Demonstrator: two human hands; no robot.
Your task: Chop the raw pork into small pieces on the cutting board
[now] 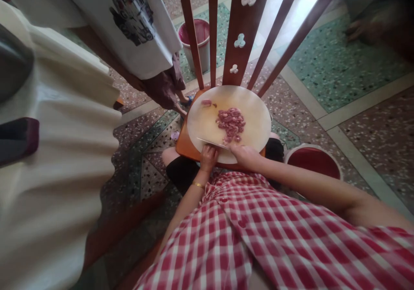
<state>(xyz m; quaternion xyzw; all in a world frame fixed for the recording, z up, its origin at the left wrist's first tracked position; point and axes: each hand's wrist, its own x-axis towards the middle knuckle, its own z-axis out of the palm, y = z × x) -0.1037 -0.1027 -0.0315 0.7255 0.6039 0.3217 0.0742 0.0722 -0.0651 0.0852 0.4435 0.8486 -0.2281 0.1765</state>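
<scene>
A round pale cutting board (258, 109) lies on the orange seat (183, 145) of a wooden chair. A heap of chopped pink meat (230, 124) sits near the board's middle, and one separate piece (206, 103) lies at its far left. A knife (211, 142) lies along the board's near edge, just in front of the heap. My right hand (244, 154) is closed at the blade's right end, gripping the knife. My left hand (208, 156), with a gold bangle on its wrist, is curled into a fist against the blade's left part; whether it grips anything is hidden.
The chair's slatted back (242, 27) rises beyond the board. A pink-and-white bucket (203, 40) stands behind it and a red basin (313, 160) on the terrazzo floor at my right. A person in a white printed shirt (136, 18) stands at upper left. White cloth (54, 165) fills the left.
</scene>
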